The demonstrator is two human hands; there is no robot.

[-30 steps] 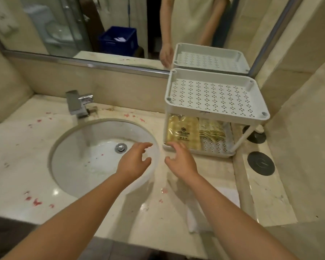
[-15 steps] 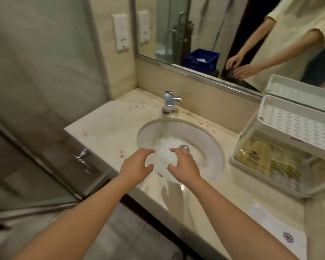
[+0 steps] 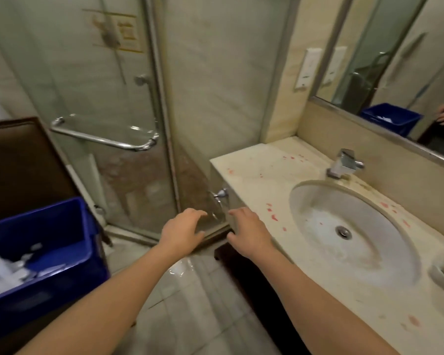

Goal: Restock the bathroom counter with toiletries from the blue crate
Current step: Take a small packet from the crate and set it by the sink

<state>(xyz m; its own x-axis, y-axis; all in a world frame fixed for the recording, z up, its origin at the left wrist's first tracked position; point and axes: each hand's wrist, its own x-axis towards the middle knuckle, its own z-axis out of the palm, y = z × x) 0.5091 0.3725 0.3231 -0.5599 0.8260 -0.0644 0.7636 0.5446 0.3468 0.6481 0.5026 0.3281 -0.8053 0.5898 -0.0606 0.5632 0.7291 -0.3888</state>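
Currently, the left hand (image 3: 182,233) and right hand (image 3: 249,233) are hovering empty, fingers (image 3: 195,213) spread, between blue crate (image 3: 69,242) and bench (image 3: 256,180); the glossy floor (image 3: 187,278) is likely risking a slip.

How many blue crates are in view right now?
1. The blue crate sits at the lower left, with white packets inside. The blue box in the mirror at upper right is its reflection, not a second crate.
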